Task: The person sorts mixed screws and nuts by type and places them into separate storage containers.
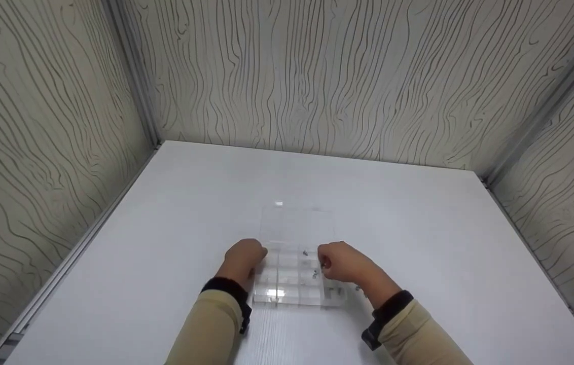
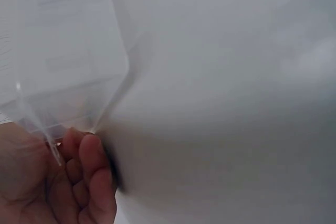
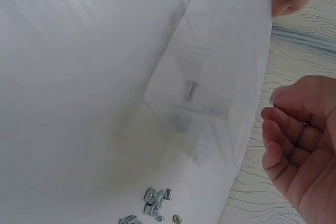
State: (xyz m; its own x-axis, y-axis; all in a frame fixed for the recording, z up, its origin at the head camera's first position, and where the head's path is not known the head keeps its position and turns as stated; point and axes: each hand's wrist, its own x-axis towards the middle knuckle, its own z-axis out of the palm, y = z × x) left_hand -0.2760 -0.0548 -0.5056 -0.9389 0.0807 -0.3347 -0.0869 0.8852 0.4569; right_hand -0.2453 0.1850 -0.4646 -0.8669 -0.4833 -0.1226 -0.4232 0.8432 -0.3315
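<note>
A clear plastic compartment box (image 1: 288, 291) lies on the white table with its transparent lid (image 1: 297, 223) folded back. At its left side my left hand (image 1: 244, 258) grips the edge, fingers curled against the wall in the left wrist view. My right hand (image 1: 345, 261) is over the box's right side. Between thumb and forefinger it pinches a small shiny metal piece (image 3: 272, 99), mostly covered by the fingertips. Inside the box, a bolt (image 3: 191, 91) shows through the wall in the right wrist view. Other small metal parts (image 1: 315, 274) lie in right-hand compartments.
Loose nuts and other small metal hardware (image 3: 154, 201) lie on the table just right of the box. Wood-patterned panels (image 1: 287, 76) stand behind and at both sides of the white table (image 1: 206, 192).
</note>
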